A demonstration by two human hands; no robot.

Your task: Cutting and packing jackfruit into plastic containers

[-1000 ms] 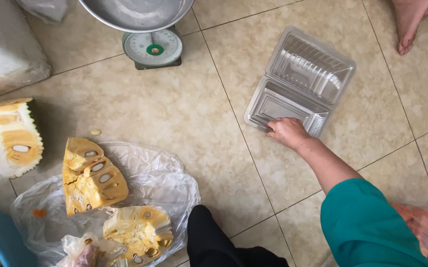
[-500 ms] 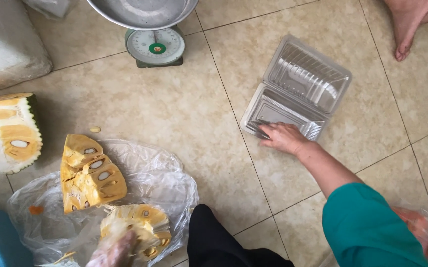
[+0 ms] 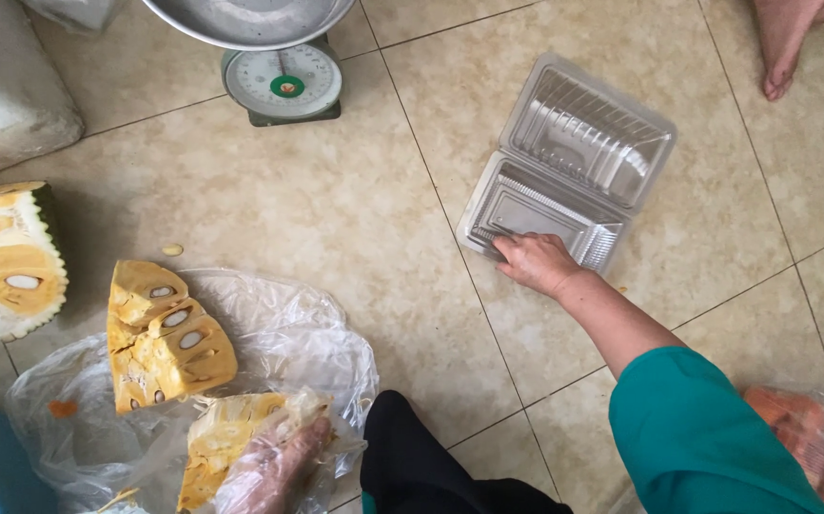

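Floor: tan tiled floor (image 3: 269,219), with everything laid out on it.
Scale: a kitchen scale (image 3: 283,88) with a round dial stands at the top, a metal bowl (image 3: 245,19) on it, well apart from both hands.
White block: a large pale block (image 3: 3,90) sits in the upper left corner.
Big fruit piece: a cut jackfruit half (image 3: 3,257) with green rind lies at the left edge.
Plastic sheet: a clear plastic sheet (image 3: 279,333) is spread at lower left, and a yellow jackfruit chunk (image 3: 166,338) with seeds showing lies on it.
Seed: one small seed (image 3: 172,249) lies on the bare tile just above the sheet.
Foot: another person's bare foot (image 3: 783,43) stands at the upper right, away from the container.
Red bag: a bag of reddish things (image 3: 812,438) shows at the lower right edge.
Container: a clear hinged plastic container (image 3: 574,162) lies open on the tile right of centre, lid flat behind the tray.
Right hand: the right hand (image 3: 536,262) rests on the near edge of the tray, fingers bent down over its rim and touching it; whether they grip it I cannot tell.
Left hand: the left hand (image 3: 274,466), in a thin clear glove, is closed around a smaller jackfruit piece (image 3: 226,438) at the bottom, over the sheet.
In the way: nothing lies between the right hand and the container.
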